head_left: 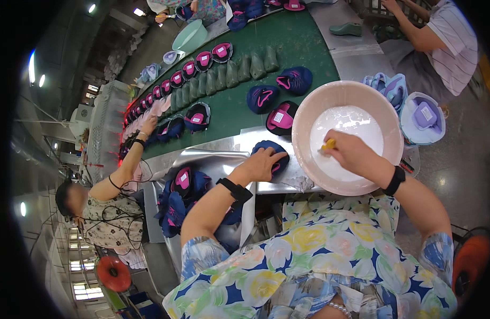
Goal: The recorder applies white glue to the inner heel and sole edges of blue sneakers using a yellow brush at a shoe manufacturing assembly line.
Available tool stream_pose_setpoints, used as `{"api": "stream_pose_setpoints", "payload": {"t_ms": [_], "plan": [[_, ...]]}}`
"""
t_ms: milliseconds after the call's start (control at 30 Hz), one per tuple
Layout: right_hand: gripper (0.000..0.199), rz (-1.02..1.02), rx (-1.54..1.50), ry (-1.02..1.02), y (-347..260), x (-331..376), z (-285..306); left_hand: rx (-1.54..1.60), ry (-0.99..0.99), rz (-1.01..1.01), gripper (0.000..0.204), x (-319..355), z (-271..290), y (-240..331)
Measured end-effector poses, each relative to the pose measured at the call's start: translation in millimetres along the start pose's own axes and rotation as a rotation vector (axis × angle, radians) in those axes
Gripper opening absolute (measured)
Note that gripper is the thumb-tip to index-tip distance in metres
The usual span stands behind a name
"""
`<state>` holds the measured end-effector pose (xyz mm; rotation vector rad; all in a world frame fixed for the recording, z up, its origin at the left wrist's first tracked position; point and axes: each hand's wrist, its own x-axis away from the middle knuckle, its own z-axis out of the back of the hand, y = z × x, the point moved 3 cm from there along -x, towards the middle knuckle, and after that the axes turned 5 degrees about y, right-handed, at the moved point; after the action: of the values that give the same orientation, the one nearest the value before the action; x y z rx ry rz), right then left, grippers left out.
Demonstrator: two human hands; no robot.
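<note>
My left hand (260,165) presses down on a navy shoe upper (274,147) at the metal edge of the bench, fingers bent over it. My right hand (352,152) grips a brush by its yellow handle (329,144), inside a wide pale pink basin (307,111). White liquid (346,119) covers the basin's bottom, and the brush's tip is over or in it; I cannot tell which. Just beyond my left hand lies a navy and pink shoe upper (282,118), with two more navy uppers (262,99) past it.
Rows of pink-lined uppers (204,61) and dark green shoe lasts (231,74) line the green belt (303,48). A metal bin of navy uppers (184,183) stands left of me. Lilac uppers (423,118) sit right of the basin. A co-worker's hand (148,125) reaches onto the belt.
</note>
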<state>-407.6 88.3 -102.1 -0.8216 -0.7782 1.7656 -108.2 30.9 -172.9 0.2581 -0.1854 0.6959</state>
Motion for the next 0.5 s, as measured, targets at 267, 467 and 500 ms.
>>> {"api": "stream_pose_setpoints", "payload": {"t_ms": [267,467,500], "plan": [[0.016,0.096,0.258,0.012,20.9,15.9,40.5,0.535,0.432,0.371,0.035,24.1,54.8,-47.6],[0.020,0.114,-0.132,0.353,-5.6,10.0,109.2,0.695,0.411,0.149,0.041,11.8,101.4,13.5],[0.021,0.156,-0.193,0.426,-14.5,8.0,112.0,1.164,0.387,0.271,0.042,1.8,91.7,16.6]]}}
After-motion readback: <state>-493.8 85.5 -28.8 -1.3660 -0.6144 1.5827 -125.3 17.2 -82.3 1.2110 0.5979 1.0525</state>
